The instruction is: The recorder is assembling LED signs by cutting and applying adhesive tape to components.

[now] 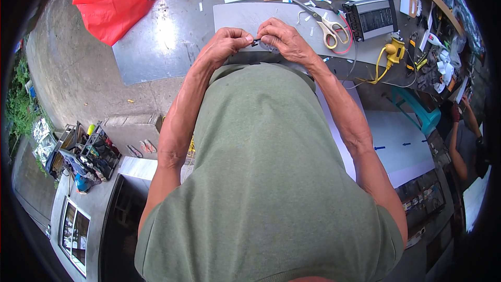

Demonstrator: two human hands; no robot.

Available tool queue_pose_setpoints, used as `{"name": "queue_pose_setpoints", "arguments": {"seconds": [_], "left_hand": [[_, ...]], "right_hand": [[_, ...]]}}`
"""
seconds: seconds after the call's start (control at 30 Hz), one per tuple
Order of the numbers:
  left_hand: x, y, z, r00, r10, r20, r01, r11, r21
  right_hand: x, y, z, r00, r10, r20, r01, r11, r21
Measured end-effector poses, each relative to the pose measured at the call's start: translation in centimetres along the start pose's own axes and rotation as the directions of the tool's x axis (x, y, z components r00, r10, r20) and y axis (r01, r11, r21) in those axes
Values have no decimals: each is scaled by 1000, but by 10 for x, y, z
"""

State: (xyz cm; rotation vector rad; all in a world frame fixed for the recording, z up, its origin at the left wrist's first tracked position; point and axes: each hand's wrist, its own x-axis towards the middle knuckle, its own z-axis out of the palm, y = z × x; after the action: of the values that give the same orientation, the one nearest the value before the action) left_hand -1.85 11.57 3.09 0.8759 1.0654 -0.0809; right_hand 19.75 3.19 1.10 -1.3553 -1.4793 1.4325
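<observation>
We pinch one small piece (255, 42) between our left grip (228, 43) and right grip (283, 39), both narrow. Right of them lie one pair of scissors (331, 32) and one box (373, 19); left, one red bag (108, 1). The piece looks black. Beneath spreads a grey table (180, 36); farther left, concrete ground (78, 78).

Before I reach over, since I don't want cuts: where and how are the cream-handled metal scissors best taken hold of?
Probably by the cream plastic loop handles, coming from the near right side: they lie toward the near right, while the metal blades point away to the left. Keep the thin red wire curving beside them out of the grip.
</observation>
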Motion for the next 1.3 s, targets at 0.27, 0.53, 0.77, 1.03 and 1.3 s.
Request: {"name": "queue_pose_setpoints", "arguments": {"seconds": [0.27,0.53,0.77,1.03,1.3], "left_hand": [[6,-5,-3,1000,-27,11,28,995,-99],[5,-3,-3,999,-44,13,45,995,-89],[6,-6,-1,1000,-12,-19,9,990,-143],[3,-3,3,997,68,-38,-69,997,-44],[2,-1,6,998,35,-61,-36,999,0]], "right_hand": [[-3,-16,7,974,-204,-98,155,916,-369],[-2,-13,4,929,-363,-66,287,823,-490],[-2,-14,2,891,-451,-45,320,696,-642],[-1,-10,4,902,-427,-63,289,706,-646],[-1,-6,-3,968,-239,-74,180,872,-456]]}}
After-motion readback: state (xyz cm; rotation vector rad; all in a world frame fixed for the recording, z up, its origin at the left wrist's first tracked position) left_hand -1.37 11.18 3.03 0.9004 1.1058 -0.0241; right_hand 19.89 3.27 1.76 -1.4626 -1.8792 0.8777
